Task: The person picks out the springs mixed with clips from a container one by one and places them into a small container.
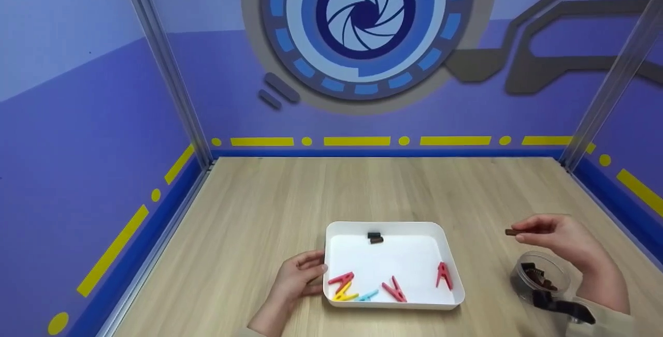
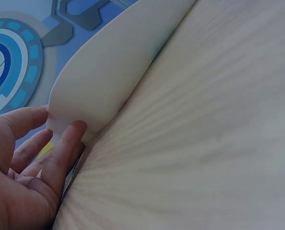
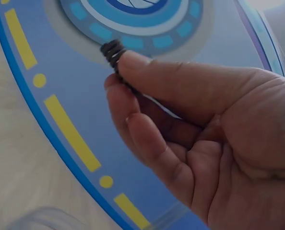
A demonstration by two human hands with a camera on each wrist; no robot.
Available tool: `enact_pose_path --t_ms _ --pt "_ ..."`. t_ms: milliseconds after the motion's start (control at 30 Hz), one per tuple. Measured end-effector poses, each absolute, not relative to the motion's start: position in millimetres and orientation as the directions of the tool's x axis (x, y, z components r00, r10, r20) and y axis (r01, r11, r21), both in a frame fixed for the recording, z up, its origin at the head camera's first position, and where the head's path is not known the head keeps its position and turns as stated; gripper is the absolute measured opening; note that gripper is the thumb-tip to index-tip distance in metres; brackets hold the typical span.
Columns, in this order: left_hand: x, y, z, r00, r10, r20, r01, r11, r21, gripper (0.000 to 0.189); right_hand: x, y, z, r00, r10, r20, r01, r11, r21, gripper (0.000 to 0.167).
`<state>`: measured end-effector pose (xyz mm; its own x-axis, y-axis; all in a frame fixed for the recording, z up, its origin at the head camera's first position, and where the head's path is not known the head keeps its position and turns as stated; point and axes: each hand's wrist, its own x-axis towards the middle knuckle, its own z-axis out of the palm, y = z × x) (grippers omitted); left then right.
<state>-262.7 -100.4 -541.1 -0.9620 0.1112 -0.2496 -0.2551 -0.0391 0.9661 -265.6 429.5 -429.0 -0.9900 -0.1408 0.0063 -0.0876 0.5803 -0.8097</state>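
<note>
My right hand (image 1: 562, 238) pinches a small brown piece (image 1: 510, 232) between thumb and fingers, above and just behind a round clear tub (image 1: 519, 280). Seen from the right wrist, that piece (image 3: 112, 51) is dark and ribbed; its exact kind is unclear. More small dark and brown pieces (image 1: 538, 276) lie inside the tub. My left hand (image 1: 298, 277) touches the left wall of a white rectangular tray (image 1: 388, 264) with relaxed fingers. Near the tray's back wall sit a black piece (image 1: 373, 235) and a brown piece (image 1: 376, 240), side by side.
Along the tray's front and right lie red clothespins (image 1: 395, 290), a yellow clothespin (image 1: 344, 292) and a light blue one (image 1: 368, 295). Everything stands on a wooden tabletop (image 1: 269, 197), enclosed by printed blue panels (image 1: 207, 88). A black wrist-camera mount (image 1: 564, 306) overlaps the tub's front.
</note>
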Motion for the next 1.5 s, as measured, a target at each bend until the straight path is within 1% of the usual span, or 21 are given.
enact_pose_path --t_ms 67,233,300,467,733,900,1133,1500 --pt "-263 -100 -541 -0.962 0.113 -0.247 -0.252 -0.036 0.967 0.05 -262 439 -430 -0.991 -0.134 -0.027 -0.059 0.596 -0.801 0.038" --pt "-264 -100 -542 -0.963 0.11 -0.247 -0.252 -0.034 0.967 0.05 -253 458 -429 -0.993 -0.067 -0.102 0.027 0.699 -0.715 0.042" --pt "-265 -100 -543 -0.963 0.108 -0.248 -0.253 -0.036 0.967 0.05 -251 463 -428 -0.992 -0.043 -0.118 0.048 0.739 -0.672 0.042" --pt "-265 -100 -543 -0.963 0.11 -0.245 -0.251 -0.039 0.967 0.051 -250 472 -426 -0.987 -0.031 -0.157 0.074 0.781 -0.62 0.042" --pt "-263 -101 -542 -0.962 0.117 -0.245 -0.252 -0.043 0.967 0.05 -249 473 -427 -0.978 -0.002 -0.207 0.13 0.769 -0.626 0.036" --pt "-264 -101 -543 -0.963 0.123 -0.241 -0.249 -0.052 0.967 0.05 -249 474 -428 -0.976 -0.008 -0.218 0.134 0.766 -0.628 0.032" --pt "-263 -100 -542 -0.963 0.136 -0.234 -0.245 -0.069 0.967 0.05 -249 474 -428 -0.977 -0.013 -0.214 0.12 0.795 -0.594 0.033" --pt "-264 -101 -541 -0.96 0.112 -0.258 -0.265 -0.044 0.963 0.05 -253 468 -425 -0.976 0.001 -0.217 0.133 0.791 -0.597 0.035"
